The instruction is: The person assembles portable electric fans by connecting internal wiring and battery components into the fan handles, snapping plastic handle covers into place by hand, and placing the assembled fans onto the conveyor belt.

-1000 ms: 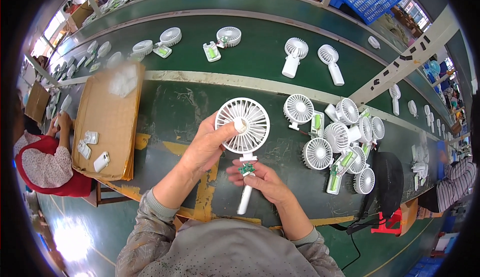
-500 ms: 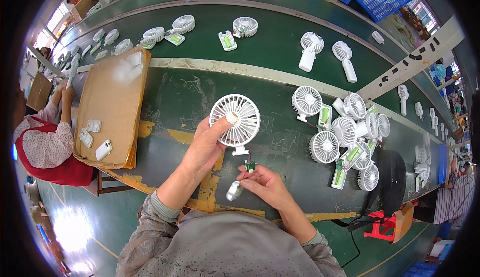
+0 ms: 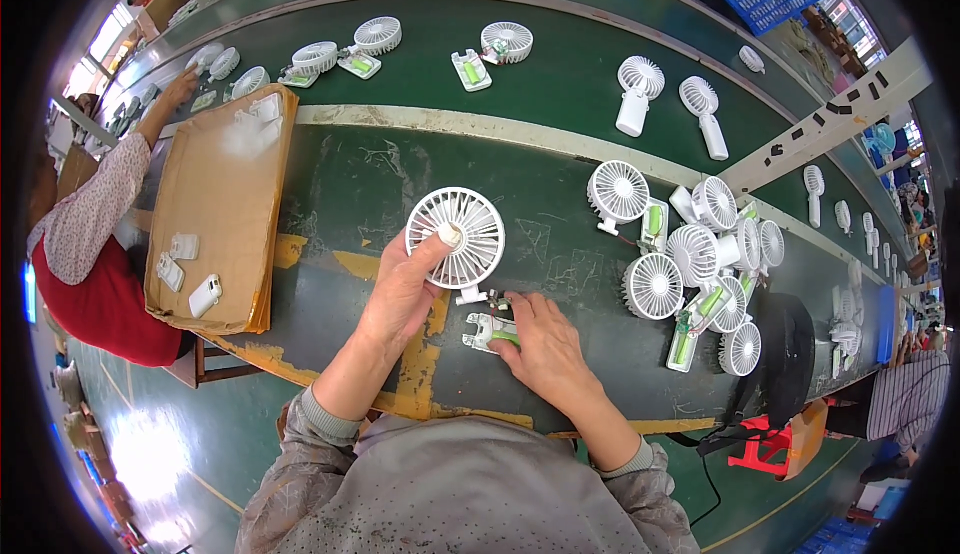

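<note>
My left hand [image 3: 398, 292] grips a white round fan head [image 3: 478, 226], its thumb over the hub and a white covering on the thumb tip. Under the fan's neck, my right hand [image 3: 552, 352] is closed around an open white handle shell [image 3: 484, 330], thumb on the near side and fingers on the far side. A green battery [image 3: 506, 337] shows inside the shell, partly behind the thumb. Near the fingertips lies a small circuit board [image 3: 497, 301], mostly hidden. To the right is a cluster of white fans [image 3: 692, 254], several with open handles.
A cardboard tray [image 3: 222, 224] with white shells stands at the left, beside a co-worker in red [image 3: 105, 299]. Beyond the bench, a green conveyor belt [image 3: 430, 84] carries more fans. A black bag [image 3: 785, 354] hangs at the right edge, near a white post [image 3: 830, 109].
My right hand has turned the handle shell, which now shows its open side and battery, and brought it under the fan. The co-worker's arm has reached out to the belt.
</note>
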A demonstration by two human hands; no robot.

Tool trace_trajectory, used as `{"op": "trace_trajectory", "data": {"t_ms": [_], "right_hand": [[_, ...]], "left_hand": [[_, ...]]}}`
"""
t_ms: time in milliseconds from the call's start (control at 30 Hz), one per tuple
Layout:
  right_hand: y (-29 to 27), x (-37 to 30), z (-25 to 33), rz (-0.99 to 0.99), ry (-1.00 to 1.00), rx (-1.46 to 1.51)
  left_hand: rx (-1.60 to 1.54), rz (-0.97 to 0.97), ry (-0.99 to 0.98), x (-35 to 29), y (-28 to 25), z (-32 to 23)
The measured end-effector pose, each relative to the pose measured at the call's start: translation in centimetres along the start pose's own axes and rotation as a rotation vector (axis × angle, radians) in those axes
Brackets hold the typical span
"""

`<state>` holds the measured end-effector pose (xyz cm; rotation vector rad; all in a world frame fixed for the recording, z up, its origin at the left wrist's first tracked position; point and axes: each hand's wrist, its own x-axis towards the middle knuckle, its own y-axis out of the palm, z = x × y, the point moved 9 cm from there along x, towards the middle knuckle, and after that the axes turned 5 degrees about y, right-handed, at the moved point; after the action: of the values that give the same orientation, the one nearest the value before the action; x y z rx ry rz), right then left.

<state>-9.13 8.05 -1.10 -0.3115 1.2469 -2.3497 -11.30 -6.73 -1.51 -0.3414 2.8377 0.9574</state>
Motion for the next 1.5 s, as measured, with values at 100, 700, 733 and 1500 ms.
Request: {"op": "trace_trajectory", "data": {"t_ms": [100, 700, 733, 1500], "right_hand": [[1.5, 0.3, -0.8, 0.162, 0.092, 0.019], [6.2, -0.7, -5.0, 0.357, 0.622, 1.477], [6.1, -0.7, -4.7, 0.370, 0.588, 1.480], [3.5, -1.2, -1.4, 0.248, 0.377, 1.307]], "left_hand": [[0.008, -0.010, 0.036, 0.2, -0.3, -0.6], [0.054, 0.229, -0.002, -3.7, 3.7, 0.3], [0.093, 0.177, 0.024, -3.2, 3.4, 0.3], [0.265, 0.001, 0.146, -1.3, 1.9, 1.6]]}}
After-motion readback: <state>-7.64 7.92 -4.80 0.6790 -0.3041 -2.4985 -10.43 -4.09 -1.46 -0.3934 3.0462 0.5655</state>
